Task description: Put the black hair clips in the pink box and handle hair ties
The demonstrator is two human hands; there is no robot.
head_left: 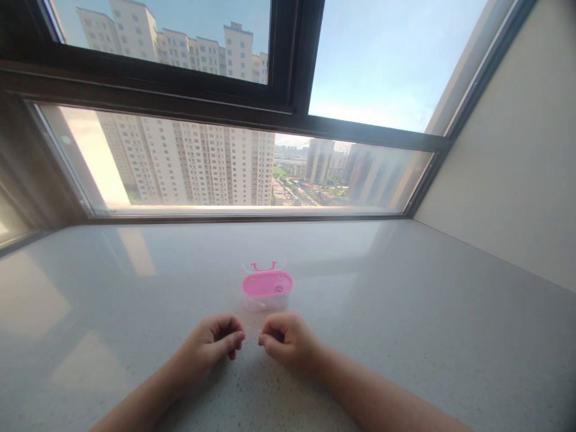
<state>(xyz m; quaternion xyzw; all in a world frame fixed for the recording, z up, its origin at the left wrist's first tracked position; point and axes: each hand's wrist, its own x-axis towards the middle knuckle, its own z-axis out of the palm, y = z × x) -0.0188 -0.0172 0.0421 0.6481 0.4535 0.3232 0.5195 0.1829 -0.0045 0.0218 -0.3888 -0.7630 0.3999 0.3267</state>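
Note:
Both my hands rest low over the pale speckled sill, facing each other with a narrow gap between the fingertips. The thumb and fingers of my left hand [219, 339] are pinched together. My right hand [288, 341] makes the same pinch, and a faint clear bit may show at its fingertips. Whatever either pinch holds is too small to make out. Just beyond the hands stands a small oval plastic box [267, 285] with a pink rim and a see-through body. Its pink handle [264, 267] shows at the back, on a clear part that looks like a raised lid.
The stone sill [405, 312] stretches to both sides, with patches of sunlight and reflections on the left. A dark-framed window [252, 219] closes it off at the back, with tall buildings outside. A white wall [517, 180] bounds the right side.

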